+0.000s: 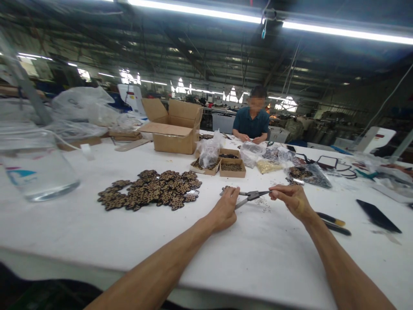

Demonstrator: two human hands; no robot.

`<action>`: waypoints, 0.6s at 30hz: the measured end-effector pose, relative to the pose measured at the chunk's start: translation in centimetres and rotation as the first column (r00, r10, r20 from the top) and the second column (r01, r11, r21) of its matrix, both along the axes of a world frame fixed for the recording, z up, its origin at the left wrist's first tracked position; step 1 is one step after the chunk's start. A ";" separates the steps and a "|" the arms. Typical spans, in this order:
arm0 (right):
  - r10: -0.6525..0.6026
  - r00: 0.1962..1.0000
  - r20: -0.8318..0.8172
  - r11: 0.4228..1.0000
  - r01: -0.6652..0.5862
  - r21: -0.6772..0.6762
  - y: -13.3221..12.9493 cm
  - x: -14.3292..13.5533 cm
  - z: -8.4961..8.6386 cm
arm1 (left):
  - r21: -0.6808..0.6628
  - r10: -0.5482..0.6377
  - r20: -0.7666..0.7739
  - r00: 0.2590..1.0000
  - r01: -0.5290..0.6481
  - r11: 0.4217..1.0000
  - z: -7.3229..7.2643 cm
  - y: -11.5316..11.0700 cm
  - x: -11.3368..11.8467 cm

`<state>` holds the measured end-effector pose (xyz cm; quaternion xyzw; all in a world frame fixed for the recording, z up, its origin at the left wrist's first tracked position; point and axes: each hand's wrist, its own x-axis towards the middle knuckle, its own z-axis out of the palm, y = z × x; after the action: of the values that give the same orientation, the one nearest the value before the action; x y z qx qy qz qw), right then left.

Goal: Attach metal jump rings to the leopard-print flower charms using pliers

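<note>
My left hand (224, 210) is wrapped round the handles of long-nosed pliers (253, 196), whose jaws point right. At the tip of the jaws, my right hand (290, 199) pinches with thumb and forefinger; whatever is between them is too small to make out. A leopard-patterned piece (226, 188) shows just behind my left hand. Tiny metal bits (266, 207) lie scattered on the white table (258, 258) below the pliers. To the left spreads a pile of leopard-patterned pieces (155, 189) with dark edges.
Behind the pliers are small cardboard trays (232, 173) of little parts and an open carton (176, 143). Cutters (334, 224) and a black flat object (378, 215) lie right. A water jug (35, 165) stands far left. Across the table sits a person (251, 122).
</note>
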<state>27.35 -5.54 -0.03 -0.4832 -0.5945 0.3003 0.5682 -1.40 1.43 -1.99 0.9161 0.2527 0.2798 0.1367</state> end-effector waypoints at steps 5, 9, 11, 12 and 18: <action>-0.020 0.994 0.103 0.998 0.014 0.056 -0.6 -0.5 1.1 | -0.003 0.014 -0.022 1.000 -0.014 1.000 0.3 -0.2 -0.1; -0.054 0.982 0.179 0.996 0.041 0.075 -1.1 -0.9 1.7 | 0.021 0.049 -0.033 0.998 -0.048 0.999 0.7 -0.4 -0.2; -0.068 0.980 0.185 0.995 0.054 0.079 -1.2 -1.0 1.8 | 0.035 0.065 -0.039 0.997 -0.064 0.997 0.9 -0.5 -0.2; -0.067 0.980 0.185 0.995 0.053 0.079 -1.2 -1.0 1.8 | 0.041 0.075 -0.041 0.996 -0.073 0.996 1.0 -0.5 -0.2; -0.033 0.980 0.198 0.996 0.016 0.089 -1.4 -1.1 1.9 | 0.090 0.161 -0.040 0.986 -0.157 0.984 0.9 -0.4 0.0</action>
<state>26.29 -6.91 1.86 -0.4930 -0.6549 0.2174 0.5299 -1.41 1.03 -1.06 0.9044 0.3157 0.2789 0.0682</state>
